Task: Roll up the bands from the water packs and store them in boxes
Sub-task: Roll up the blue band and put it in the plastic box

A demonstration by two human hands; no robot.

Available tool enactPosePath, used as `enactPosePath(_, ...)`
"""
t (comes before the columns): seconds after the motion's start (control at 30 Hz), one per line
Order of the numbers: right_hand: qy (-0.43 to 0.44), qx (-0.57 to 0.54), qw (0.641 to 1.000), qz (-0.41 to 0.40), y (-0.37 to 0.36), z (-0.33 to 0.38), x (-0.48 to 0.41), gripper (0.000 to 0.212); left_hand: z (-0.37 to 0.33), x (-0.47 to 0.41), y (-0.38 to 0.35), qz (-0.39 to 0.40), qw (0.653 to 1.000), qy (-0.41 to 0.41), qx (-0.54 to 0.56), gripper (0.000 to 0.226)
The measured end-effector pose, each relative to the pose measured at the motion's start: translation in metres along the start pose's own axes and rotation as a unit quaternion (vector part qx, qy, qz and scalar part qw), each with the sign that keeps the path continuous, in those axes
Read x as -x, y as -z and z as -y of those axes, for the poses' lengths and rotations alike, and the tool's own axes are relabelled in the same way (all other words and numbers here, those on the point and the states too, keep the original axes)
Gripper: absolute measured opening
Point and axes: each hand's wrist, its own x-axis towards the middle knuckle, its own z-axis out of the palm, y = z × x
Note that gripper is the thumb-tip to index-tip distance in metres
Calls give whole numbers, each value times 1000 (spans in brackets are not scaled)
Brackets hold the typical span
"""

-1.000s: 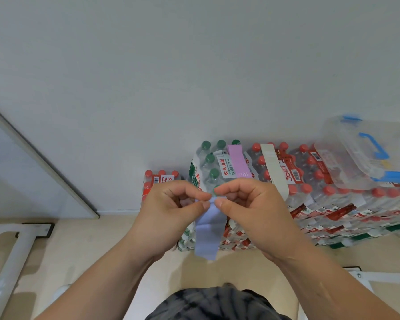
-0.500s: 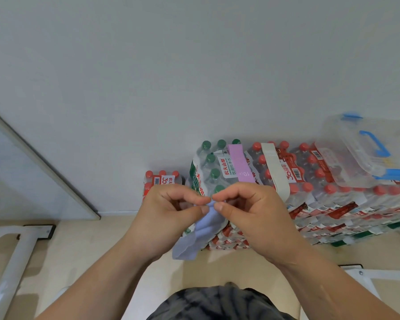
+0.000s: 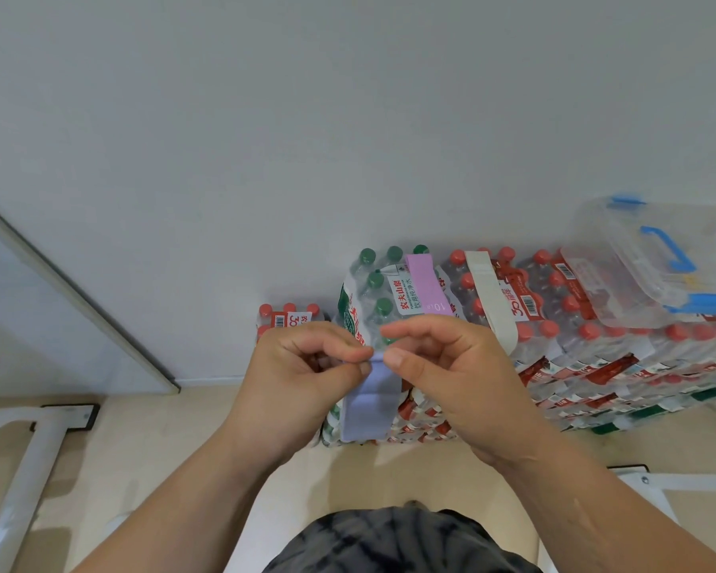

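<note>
A pale blue band [image 3: 371, 403] hangs between my hands in front of the stacked water packs [image 3: 554, 366]. My left hand [image 3: 302, 378] pinches its top edge with thumb and forefinger. My right hand [image 3: 443, 374] pinches the same top edge from the right side. The band's lower part dangles flat below my fingers. A pink band [image 3: 424, 285] and a cream band [image 3: 490, 301] lie wrapped over the top packs behind my hands. A clear plastic box with blue handles [image 3: 658, 262] sits on the packs at the right.
The packs stand against a grey wall [image 3: 348, 117] on a beige floor [image 3: 141, 469]. A lone red-capped pack [image 3: 286, 318] stands at the left. White frame legs [image 3: 21, 461] lie at the lower left, another white frame [image 3: 678, 483] at the lower right.
The band's hanging end swung left half a second ago and now hangs straighter again. Both hands stayed together at its top edge, with my right fingers spread a little more.
</note>
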Motion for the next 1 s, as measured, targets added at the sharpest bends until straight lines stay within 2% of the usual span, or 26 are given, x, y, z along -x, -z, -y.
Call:
enactPosePath(0.13, -10, 31, 999, -12, -1, -4, -2, 10, 0, 1, 0, -5, 1000, 4, -22, 41)
enactPosePath(0.3, -7, 39, 999, -23, -1, -7, -3, 15, -3, 2, -2, 15, 999, 30, 17, 39)
enactPosePath(0.47, -14, 22, 1000, -11, 2, -7, -2, 15, -5, 2, 3, 34, 993, 68, 85, 12)
enactPosePath(0.53, -13, 24, 1000, -10, 3, -7, -2, 19, -4, 2, 3, 40, 993, 83, 73, 12)
enactPosePath(0.73, -18, 18, 999, -28, 3, -10, -1, 16, -6, 0, -5, 2, 998, 68, 9, 32)
enactPosePath(1.0, -43, 2, 998, -43, 5, -14, 0, 12, -4, 1, -11, -22, 997, 34, -60, 31)
